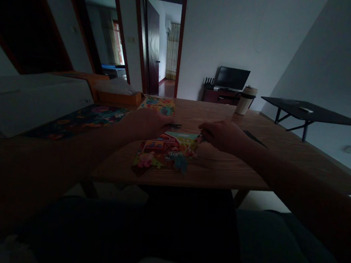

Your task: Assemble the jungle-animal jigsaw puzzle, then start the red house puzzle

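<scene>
A colourful picture puzzle with a red barn lies on the wooden table in front of me. My left hand rests at its upper left corner, fingers curled, beside a small dark object that I cannot make out. My right hand is at the puzzle's upper right corner with fingers pinched at its edge; what they hold is too dark to tell.
A second colourful puzzle board lies farther back and a dark one at the left, next to a white box and an orange box. A tall cup stands at the back right. A black side table is on the right.
</scene>
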A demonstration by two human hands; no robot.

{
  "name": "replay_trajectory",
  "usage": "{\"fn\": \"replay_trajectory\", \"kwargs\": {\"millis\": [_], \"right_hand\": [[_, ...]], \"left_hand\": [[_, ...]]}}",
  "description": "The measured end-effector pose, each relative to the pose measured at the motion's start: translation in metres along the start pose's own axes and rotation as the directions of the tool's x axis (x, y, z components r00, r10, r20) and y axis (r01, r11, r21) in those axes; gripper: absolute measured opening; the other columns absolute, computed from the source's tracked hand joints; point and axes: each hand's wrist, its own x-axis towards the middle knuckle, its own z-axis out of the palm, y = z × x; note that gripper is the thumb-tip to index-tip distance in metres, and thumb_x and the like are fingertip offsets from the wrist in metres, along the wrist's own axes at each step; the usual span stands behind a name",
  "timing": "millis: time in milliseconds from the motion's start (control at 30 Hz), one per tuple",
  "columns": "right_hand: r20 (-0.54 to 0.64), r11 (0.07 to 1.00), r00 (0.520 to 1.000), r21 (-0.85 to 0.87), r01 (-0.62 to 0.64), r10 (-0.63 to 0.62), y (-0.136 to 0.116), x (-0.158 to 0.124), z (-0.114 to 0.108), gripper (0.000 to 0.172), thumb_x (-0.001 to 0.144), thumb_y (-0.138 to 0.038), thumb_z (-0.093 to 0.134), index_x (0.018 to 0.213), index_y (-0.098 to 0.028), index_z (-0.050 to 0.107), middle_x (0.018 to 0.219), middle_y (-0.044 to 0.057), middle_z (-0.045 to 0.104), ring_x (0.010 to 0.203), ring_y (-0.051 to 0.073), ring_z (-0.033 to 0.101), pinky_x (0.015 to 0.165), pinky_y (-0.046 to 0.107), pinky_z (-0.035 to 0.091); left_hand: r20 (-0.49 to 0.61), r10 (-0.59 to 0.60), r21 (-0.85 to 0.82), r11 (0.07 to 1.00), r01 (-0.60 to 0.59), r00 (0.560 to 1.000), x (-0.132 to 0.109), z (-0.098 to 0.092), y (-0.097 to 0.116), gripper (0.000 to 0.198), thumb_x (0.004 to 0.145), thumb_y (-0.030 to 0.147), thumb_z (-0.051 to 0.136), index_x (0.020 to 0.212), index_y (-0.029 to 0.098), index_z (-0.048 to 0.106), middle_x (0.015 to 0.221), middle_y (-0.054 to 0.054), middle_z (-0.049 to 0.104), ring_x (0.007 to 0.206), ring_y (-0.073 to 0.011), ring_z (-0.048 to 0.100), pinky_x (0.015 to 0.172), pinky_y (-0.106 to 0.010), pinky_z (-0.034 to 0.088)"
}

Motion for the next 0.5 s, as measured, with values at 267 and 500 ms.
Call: {"fn": "replay_trajectory", "kwargs": {"millis": [267,500], "right_hand": [[-0.173,0.987,0.98,0.142,-0.073,0.098,0.033,0.027,0.013,0.035,0.107,-0.033,0.048,0.122,-0.021,0.077,0.112,0.011,0.08,0.101,0.027,0.073,0.09,0.04,0.052],[-0.126,0.955,0.978,0.27,-0.126,0.165,0.039,0.029,0.027,0.034,0.102,-0.033,0.055,0.124,-0.019,0.076,0.112,0.014,0.08,0.102,0.029,0.074,0.092,0.042,0.055]], "left_hand": [[-0.04,-0.084,0.066,0.994,0.086,0.996,0.023,0.012,-0.01,0.041,0.105,0.053,0.052,0.121,0.026,0.078,0.097,-0.013,0.075,0.088,-0.0296,0.07,0.078,-0.04,0.048],[-0.02,-0.097,-0.017,0.995,0.096,0.995,0.03,0.019,-0.012,0.042,0.106,0.056,0.052,0.118,0.025,0.077,0.092,-0.009,0.076,0.091,-0.0265,0.07,0.08,-0.036,0.048]]}}
